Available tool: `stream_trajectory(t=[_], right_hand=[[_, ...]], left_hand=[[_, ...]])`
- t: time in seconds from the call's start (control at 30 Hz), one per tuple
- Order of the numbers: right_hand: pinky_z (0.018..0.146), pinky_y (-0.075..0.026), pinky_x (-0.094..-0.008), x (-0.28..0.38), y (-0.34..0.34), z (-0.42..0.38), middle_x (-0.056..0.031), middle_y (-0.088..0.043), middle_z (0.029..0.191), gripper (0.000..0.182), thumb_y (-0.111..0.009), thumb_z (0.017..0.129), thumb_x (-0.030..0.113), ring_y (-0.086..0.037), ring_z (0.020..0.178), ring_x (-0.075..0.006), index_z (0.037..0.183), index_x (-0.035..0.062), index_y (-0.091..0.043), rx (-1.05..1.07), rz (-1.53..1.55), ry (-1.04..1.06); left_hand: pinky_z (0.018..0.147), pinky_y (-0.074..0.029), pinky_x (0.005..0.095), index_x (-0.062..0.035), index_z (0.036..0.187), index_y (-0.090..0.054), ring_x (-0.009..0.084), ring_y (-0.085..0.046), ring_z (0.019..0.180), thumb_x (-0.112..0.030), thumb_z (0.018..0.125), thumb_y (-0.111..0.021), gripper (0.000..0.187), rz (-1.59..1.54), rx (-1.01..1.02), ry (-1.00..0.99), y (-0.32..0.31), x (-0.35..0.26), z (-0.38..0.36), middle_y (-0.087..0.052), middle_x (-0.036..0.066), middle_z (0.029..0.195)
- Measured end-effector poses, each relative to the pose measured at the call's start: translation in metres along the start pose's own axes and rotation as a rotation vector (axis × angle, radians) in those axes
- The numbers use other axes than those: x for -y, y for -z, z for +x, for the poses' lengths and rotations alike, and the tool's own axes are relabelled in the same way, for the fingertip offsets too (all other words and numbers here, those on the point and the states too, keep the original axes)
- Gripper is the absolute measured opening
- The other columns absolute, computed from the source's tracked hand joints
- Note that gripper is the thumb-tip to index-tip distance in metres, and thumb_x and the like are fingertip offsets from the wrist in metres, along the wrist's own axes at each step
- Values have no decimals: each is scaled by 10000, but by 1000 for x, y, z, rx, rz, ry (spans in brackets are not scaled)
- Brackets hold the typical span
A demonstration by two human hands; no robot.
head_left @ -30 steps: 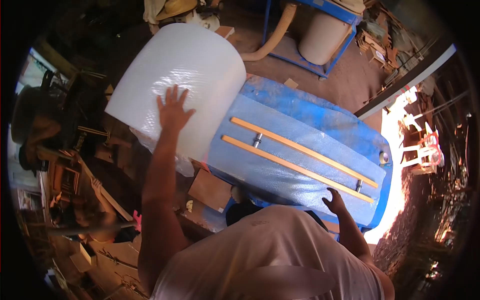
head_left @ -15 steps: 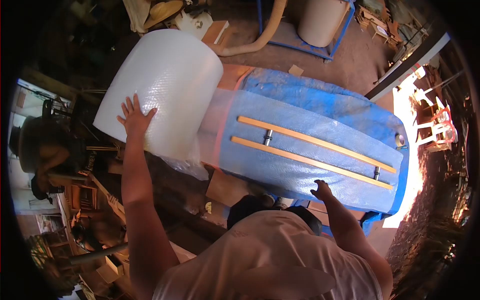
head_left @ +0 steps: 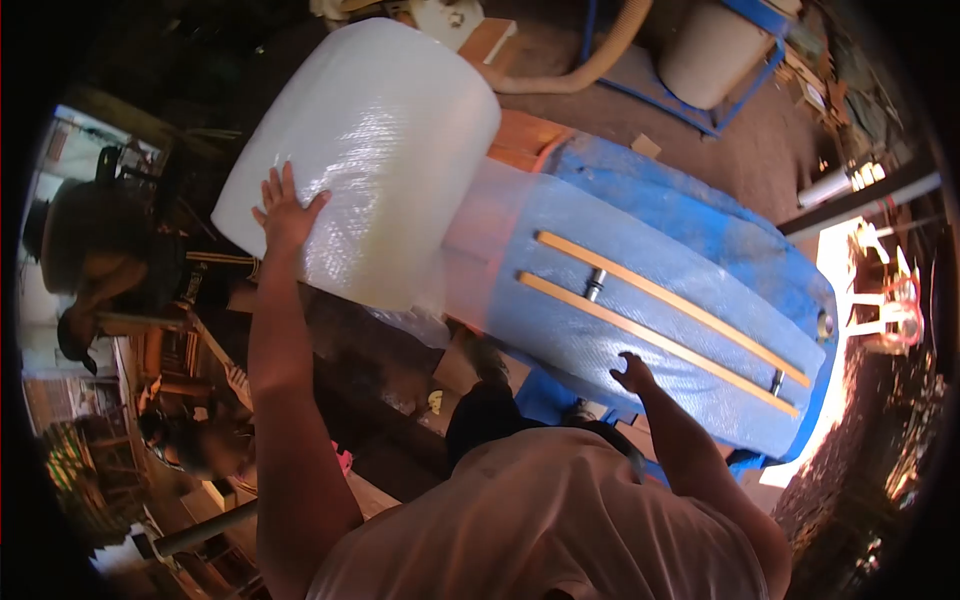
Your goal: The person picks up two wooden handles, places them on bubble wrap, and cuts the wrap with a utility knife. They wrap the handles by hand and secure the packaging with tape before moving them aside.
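My left hand [head_left: 288, 215] lies with fingers spread on a big roll of bubble wrap [head_left: 390, 130]. From the roll, a sheet of bubble wrap [head_left: 560, 345] runs out over a blue-covered table. Two long, light wooden strips [head_left: 674, 309] rest on this sheet, side by side, joined near each end by a short metal-and-black cylinder [head_left: 595, 285]. Close to the front strip, my right hand [head_left: 632, 372] hovers over the sheet, thumb and fingers apart and slightly bent, holding nothing.
A blue tarp [head_left: 690, 220] covers the table, and a roll of tape [head_left: 825, 325] sits at its right end. Behind stand a bin [head_left: 715, 55] in a blue frame and a ribbed hose [head_left: 590, 70]. Another person [head_left: 205, 440] is at the lower left.
The view has turned, shifting the roll and table right in the picture. My right hand has moved left along the strips. My left hand remains on the roll.
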State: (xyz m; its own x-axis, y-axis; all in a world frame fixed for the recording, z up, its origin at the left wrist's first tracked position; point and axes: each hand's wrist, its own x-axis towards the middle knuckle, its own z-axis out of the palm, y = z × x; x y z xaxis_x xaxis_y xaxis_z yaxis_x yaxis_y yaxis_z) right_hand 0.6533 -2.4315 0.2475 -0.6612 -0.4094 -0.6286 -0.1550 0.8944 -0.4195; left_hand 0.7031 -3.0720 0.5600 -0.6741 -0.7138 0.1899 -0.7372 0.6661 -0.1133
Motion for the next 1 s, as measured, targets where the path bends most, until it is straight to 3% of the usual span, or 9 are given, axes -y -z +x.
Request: stream_trajectory(t=[0.07, 0.13, 0.2, 0.43, 0.53, 0.67, 0.8, 0.87, 1.0], right_hand=[[940, -411, -394, 4, -30, 9, -206, -550, 1136, 613, -674, 723, 400, -513, 1090, -340, 1199, 64, -483, 17, 74, 32], [923, -425, -388, 44, -29, 6, -199, -568, 1118, 599, -668, 735, 406, -534, 1070, -328, 1192, 63, -489, 236, -75, 9], [845, -459, -397, 68, -32, 12, -174, -586, 1064, 601, -658, 743, 431, -570, 977, -327, 1193, 69, -490, 252, -175, 88], [840, -466, -386, 197, 13, 33, -165, -600, 1031, 534, -653, 771, 371, -584, 963, -292, 1180, 64, -500, 77, 48, 205], [845, -473, -411, 218, 25, 45, -179, -597, 1059, 532, -658, 773, 369, -587, 975, -294, 1162, 37, -510, 53, 28, 277], [789, -487, -404, 184, 7, 67, -199, -602, 1000, 564, -687, 717, 393, -598, 909, -300, 1127, 33, -542, -49, 73, 335], [839, -456, -419, 163, 12, 35, -217, -601, 1022, 557, -616, 756, 431, -581, 953, -348, 1148, 48, -516, -89, 84, 254], [853, -447, -418, 132, 6, 18, -204, -603, 1028, 564, -610, 754, 430, -575, 961, -348, 1153, 45, -509, -86, 139, 198], [860, -446, -419, 36, -23, -32, -175, -608, 1033, 538, -617, 740, 411, -562, 987, -345, 1110, 27, -547, -181, 197, 32]], left_hand=[[1037, -46, 598, -203, 1427, -131, 304, -68, 1369, -640, 711, -569, 946, -98, 1, -12, -8, 30, 16, -88, 121, 1487], [1041, -40, 591, -199, 1428, -128, 291, -62, 1372, -667, 707, -547, 957, -104, 5, -14, -14, 51, 35, -82, 111, 1489], [1037, -43, 600, -191, 1428, -130, 307, -54, 1371, -683, 715, -518, 949, -108, 24, -28, -11, 58, 44, -88, 118, 1487], [1031, -65, 611, -114, 1415, -172, 343, -97, 1357, -650, 755, -502, 912, -84, 20, -169, 11, 33, 28, -132, 192, 1460], [1033, -63, 609, -102, 1407, -194, 335, -111, 1356, -604, 764, -531, 883, -133, -70, -238, 10, 30, 11, -157, 205, 1450], [998, -109, 646, -101, 1378, -286, 333, -197, 1333, -546, 738, -592, 837, -133, -228, -317, -5, 30, -1, -283, 211, 1402], [976, -106, 675, -166, 1400, -258, 324, -181, 1342, -478, 769, -610, 788, -94, -319, -308, -18, 28, -3, -239, 183, 1432], [992, -157, 644, -181, 1404, -250, 327, -186, 1340, -381, 824, -575, 694, 4, -304, -291, 4, 5, -14, -214, 157, 1449], [1006, -170, 620, -179, 1411, -215, 333, -192, 1336, -360, 857, -535, 665, 148, -105, -300, 16, -34, -25, -173, 154, 1462]])
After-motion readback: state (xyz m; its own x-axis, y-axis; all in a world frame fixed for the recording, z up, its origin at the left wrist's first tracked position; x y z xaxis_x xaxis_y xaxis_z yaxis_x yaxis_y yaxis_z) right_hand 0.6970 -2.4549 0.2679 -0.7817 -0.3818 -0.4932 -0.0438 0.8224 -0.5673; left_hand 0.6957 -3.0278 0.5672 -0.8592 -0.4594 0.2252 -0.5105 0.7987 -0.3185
